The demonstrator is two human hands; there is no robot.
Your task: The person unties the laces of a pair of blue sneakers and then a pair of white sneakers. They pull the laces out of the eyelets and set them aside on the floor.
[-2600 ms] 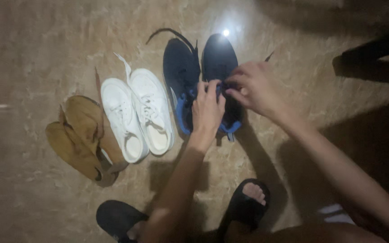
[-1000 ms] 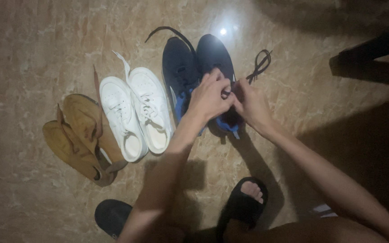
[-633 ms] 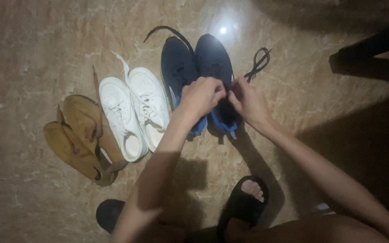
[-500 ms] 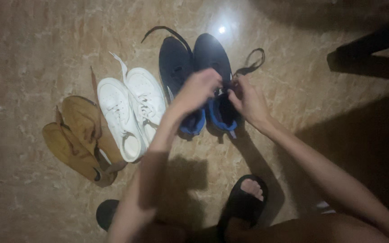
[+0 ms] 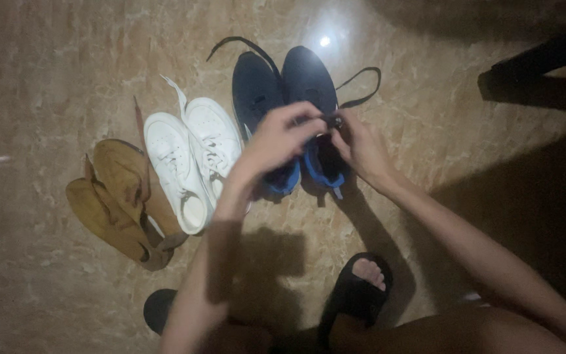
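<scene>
1. Lacing is being worked on the right-hand dark blue sneaker (image 5: 312, 98), which stands on the marble floor (image 5: 54, 59) at the far middle of the scene, just beside its mate, the left-hand dark blue sneaker (image 5: 257, 92).
2. The black lace (image 5: 360, 85) is best kept taut and fed level through the eyelets; judged from the loose loop lying to the right of the shoe, slack should be drawn in before any knot is pulled.
3. The shoe should be steadied at the tongue so it is not dragged across the floor.
4. Left hand (image 5: 273, 141): raised over the throat of the shoe, wrist bent, fingers curled; grip pressed together, apparently pinching the lace, though motion blur hides the exact contact.
5. Right hand (image 5: 359, 145): set at the shoe's right edge, thumb and forefinger pinched on the lace end close to the left hand's fingertips; forearm runs in from the near right.
6. Both arms are extended forward and meet over the shoe.
7. White sneakers (image 5: 194, 160) stand left of the blue pair; tan shoes (image 5: 119, 200) lie farther left, one partly over the other.
8. Black slides (image 5: 355, 292) are worn on the feet at the near edge.
</scene>
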